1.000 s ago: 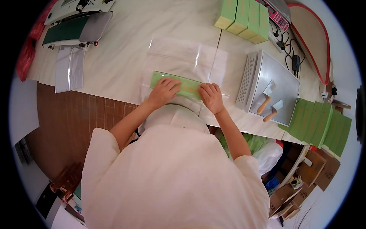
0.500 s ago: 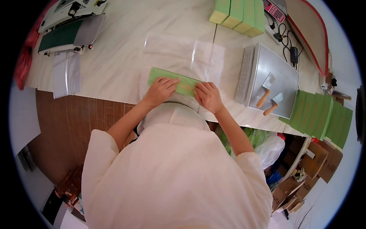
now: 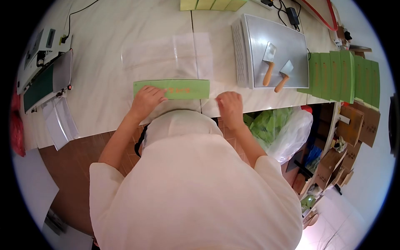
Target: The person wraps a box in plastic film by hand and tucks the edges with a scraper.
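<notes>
A long, flat green box [image 3: 189, 88] with orange lettering lies near the table's front edge, with clear plastic film [image 3: 166, 54] spread out behind it. My left hand [image 3: 146, 102] is on the left half of the box, its fingers bent over the front edge and gripping there. Off the box's right end, my right hand [image 3: 230, 107] is closed, with fingertips pinched together. Whether film is between those fingertips is too fine to make out.
Right of the film stands a metal-topped appliance [image 3: 283, 39] bearing two wooden-handled scrapers [image 3: 270, 66]. Green boxes [image 3: 329, 77] line up beyond it, with more boxes [image 3: 212, 4] at the back. A machine [image 3: 41, 75] and plastic sleeves [image 3: 60, 118] are at the left.
The camera view has shifted. My right hand has come off the box's right end and moved to the right of it. My left hand stays on the box, which now appears level rather than slanted.
</notes>
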Motion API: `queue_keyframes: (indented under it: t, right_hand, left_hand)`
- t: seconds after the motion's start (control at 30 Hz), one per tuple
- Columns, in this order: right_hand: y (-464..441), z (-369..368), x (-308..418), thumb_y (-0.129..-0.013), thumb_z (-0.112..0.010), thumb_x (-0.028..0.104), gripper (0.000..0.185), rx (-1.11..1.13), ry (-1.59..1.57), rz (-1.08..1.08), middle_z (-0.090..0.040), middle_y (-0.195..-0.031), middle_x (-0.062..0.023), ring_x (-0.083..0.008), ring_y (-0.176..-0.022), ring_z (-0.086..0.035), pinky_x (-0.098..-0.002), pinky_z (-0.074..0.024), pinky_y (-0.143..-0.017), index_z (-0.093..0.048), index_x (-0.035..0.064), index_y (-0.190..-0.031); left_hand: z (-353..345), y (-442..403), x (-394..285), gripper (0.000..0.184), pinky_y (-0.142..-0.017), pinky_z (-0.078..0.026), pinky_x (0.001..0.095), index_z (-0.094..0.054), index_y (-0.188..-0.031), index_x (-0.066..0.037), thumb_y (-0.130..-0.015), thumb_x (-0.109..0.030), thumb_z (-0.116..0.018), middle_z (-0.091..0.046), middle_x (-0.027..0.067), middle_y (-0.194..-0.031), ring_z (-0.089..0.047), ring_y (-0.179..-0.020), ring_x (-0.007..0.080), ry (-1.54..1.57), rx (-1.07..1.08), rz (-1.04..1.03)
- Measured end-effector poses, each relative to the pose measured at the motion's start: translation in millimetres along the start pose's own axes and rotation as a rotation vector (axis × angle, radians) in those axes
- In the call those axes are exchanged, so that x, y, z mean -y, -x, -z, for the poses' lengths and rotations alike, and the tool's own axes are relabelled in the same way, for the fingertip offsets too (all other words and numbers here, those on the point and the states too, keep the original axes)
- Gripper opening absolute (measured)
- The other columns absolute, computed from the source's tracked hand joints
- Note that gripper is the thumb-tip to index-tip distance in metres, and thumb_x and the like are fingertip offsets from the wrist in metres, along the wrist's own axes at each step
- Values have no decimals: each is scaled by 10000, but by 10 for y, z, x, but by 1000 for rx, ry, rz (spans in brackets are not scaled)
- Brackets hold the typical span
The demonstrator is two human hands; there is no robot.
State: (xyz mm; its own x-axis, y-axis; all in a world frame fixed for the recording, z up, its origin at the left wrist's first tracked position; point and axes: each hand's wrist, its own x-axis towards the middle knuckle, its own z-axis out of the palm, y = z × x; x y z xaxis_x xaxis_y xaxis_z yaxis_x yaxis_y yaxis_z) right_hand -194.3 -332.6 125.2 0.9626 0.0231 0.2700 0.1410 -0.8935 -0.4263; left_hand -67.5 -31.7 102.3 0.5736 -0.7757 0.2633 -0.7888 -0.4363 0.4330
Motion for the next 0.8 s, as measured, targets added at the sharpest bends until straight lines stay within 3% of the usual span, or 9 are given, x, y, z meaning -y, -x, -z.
queue_keyframes:
  t: [0.1,0.2,0.27,0.33,0.5,0.63,0.8]
  right_hand:
    - [-49,130,-193,-756,-696,46,181,-132,145,-183,-597,-846,-62,-286,-837,-566,-414,-412,-788,-565,95,-870]
    - [-163,136,-142,-746,-719,62,221,-204,126,-178,-612,-918,-86,-301,-858,-562,-413,-415,-808,-572,81,-910]
    - [-256,-31,79,-726,-750,86,330,-190,-12,-39,-602,-1038,-124,-326,-945,-552,-428,-411,-859,-570,63,-1002]
    - [-341,-183,383,-710,-768,114,463,-32,-150,-24,-551,-1180,-148,-354,-1094,-501,-466,-382,-947,-545,49,-1111]
    - [-410,-707,619,-734,-720,104,376,69,-96,54,-543,-1151,-141,-326,-1091,-509,-464,-376,-984,-554,49,-1066]
    - [-379,-867,523,-767,-674,59,214,0,-162,61,-559,-1043,-104,-304,-996,-533,-443,-398,-907,-567,56,-952]
    - [-414,-872,515,-783,-669,40,180,-30,-175,100,-563,-998,-90,-288,-945,-535,-432,-399,-872,-561,57,-926]
  left_hand:
    - [16,-43,17,193,-714,-489,358,-670,-909,-65,-791,-203,-735,-679,50,-836,-627,-764,237,61,0,39]
    - [-15,-38,61,163,-680,-492,366,-649,-851,-67,-801,-196,-735,-685,53,-840,-629,-745,249,183,-5,136]
    - [4,-51,65,162,-665,-497,364,-642,-833,-61,-798,-185,-740,-687,56,-845,-633,-742,250,213,11,168]
    - [11,-77,63,164,-651,-501,361,-635,-814,-56,-796,-175,-745,-690,59,-849,-637,-738,251,245,24,196]
    - [-11,-77,76,158,-621,-489,361,-617,-796,-59,-796,-153,-744,-665,60,-802,-622,-702,248,346,-32,222]
    - [-46,-77,95,151,-621,-488,363,-633,-803,-61,-783,-152,-751,-656,59,-787,-617,-694,251,367,-57,241]
    - [153,33,154,151,-681,-497,352,-664,-834,-64,-759,-149,-764,-660,44,-857,-623,-788,245,287,-72,241]
